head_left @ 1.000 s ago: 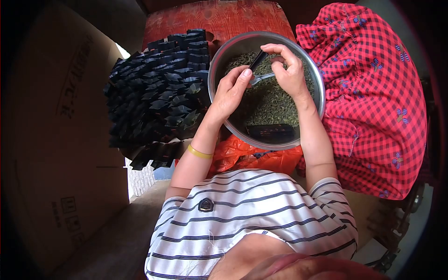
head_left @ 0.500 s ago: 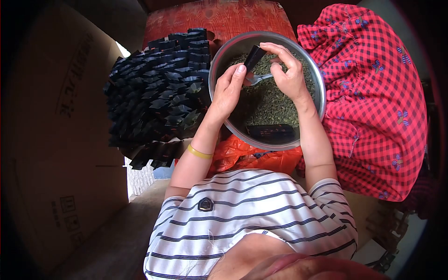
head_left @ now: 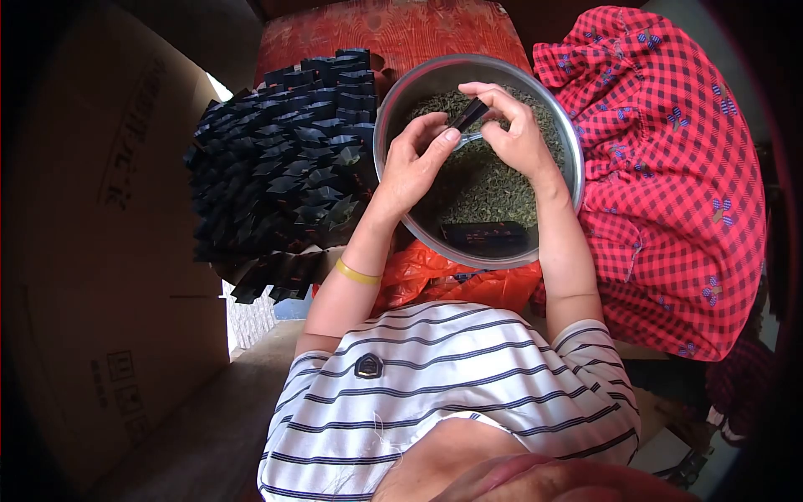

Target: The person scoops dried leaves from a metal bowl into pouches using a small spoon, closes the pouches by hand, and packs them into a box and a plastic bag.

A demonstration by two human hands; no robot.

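My left hand (head_left: 411,166) holds a small black packet (head_left: 469,115) between thumb and fingers, above the metal basin (head_left: 575,159). The packet is tilted, its upper end close to my right hand (head_left: 519,135). The curled fingers of that hand reach over the packet's upper end. A shiny metal spoon (head_left: 471,137) runs from under my right hand toward my left thumb; its bowl is mostly hidden. Beneath both hands, dried green leaves (head_left: 493,188) fill the basin. Another black packet (head_left: 485,238) lies on them at the near side.
Many black packets (head_left: 284,159) stand in dense rows left of the basin. Behind is a red wooden surface (head_left: 393,38). A red checked cloth (head_left: 669,184) lies at right, an orange plastic bag (head_left: 418,280) in front. A large cardboard box (head_left: 117,234) stands at far left.
The packet has tipped toward my right hand and sits slightly lower. My left hand has shifted a little right, its fingers more spread. The spoon remains at my right hand.
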